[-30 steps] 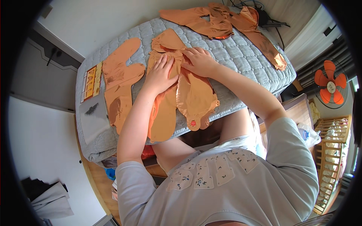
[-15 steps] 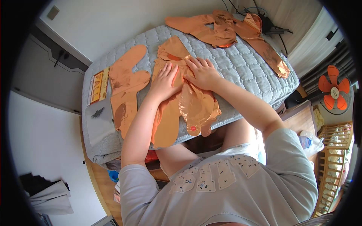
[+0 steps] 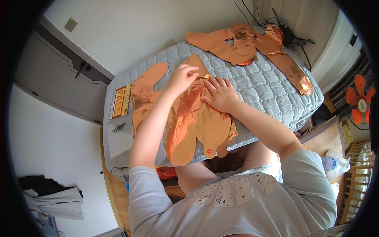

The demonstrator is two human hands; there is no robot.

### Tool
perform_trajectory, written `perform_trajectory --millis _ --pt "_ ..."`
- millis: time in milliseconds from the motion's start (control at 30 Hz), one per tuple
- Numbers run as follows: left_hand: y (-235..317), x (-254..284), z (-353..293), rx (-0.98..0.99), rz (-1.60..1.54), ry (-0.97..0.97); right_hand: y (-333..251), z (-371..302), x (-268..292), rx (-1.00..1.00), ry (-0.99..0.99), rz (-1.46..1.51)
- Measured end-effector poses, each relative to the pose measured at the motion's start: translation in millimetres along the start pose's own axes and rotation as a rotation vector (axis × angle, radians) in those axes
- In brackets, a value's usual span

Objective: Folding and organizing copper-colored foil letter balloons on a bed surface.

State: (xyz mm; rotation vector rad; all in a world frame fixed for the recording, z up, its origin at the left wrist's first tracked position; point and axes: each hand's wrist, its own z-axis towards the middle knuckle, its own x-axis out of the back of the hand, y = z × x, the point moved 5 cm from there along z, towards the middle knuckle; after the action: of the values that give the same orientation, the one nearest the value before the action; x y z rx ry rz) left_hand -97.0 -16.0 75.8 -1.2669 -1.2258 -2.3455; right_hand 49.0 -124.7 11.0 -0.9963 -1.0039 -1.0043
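A deflated copper-coloured foil balloon (image 3: pixel 182 136) lies on the quilted mattress in front of me, creased and shiny, with rounded lobes at its near end and a small red round mark on one tab. My right hand (image 3: pixel 223 96) rests on its right side, fingers stretched out and pressing on the foil. Above the upper left part of the balloon is my left hand (image 3: pixel 181 80), its fingers loosely bent with a gap between them. Left of my left forearm lies another flat copper foil balloon (image 3: pixel 146 87), partly covered by that arm.
More copper foil balloons (image 3: pixel 237 45) are spread at the mattress's far right, near a black device with cables (image 3: pixel 292 37). A printed picture sheet (image 3: pixel 120 100) and a clear plastic sleeve (image 3: pixel 120 138) lie at the left. An orange-bladed fan (image 3: pixel 361 103) and a wooden crib (image 3: pixel 357 170) stand at right.
My left hand has lifted from lying flat on the balloon and moved up toward its far end, fingers now bent. My right hand stays pressed on the foil. The foil's creases have shifted.
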Motion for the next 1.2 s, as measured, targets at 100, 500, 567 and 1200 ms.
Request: perform_trajectory --millis 100,500,567,1200 --pt "-8.2 -21.8 34.1 -0.051 0.232 0.043 -4.7 1.5 0.1 -0.001 -0.003 0.009" --pt "-17.2 -57.0 66.4 0.082 0.441 -0.079 -0.8 -2.0 1.6 -0.019 0.002 -0.007" --pt "-19.9 -66.8 72.2 0.130 0.456 -0.164 4.6 -3.8 0.6 -0.031 -0.009 -0.017" --pt "-66.8 -60.4 81.7 0.233 0.291 -0.380 -6.1 -0.3 -0.9 -0.011 -0.004 0.001"
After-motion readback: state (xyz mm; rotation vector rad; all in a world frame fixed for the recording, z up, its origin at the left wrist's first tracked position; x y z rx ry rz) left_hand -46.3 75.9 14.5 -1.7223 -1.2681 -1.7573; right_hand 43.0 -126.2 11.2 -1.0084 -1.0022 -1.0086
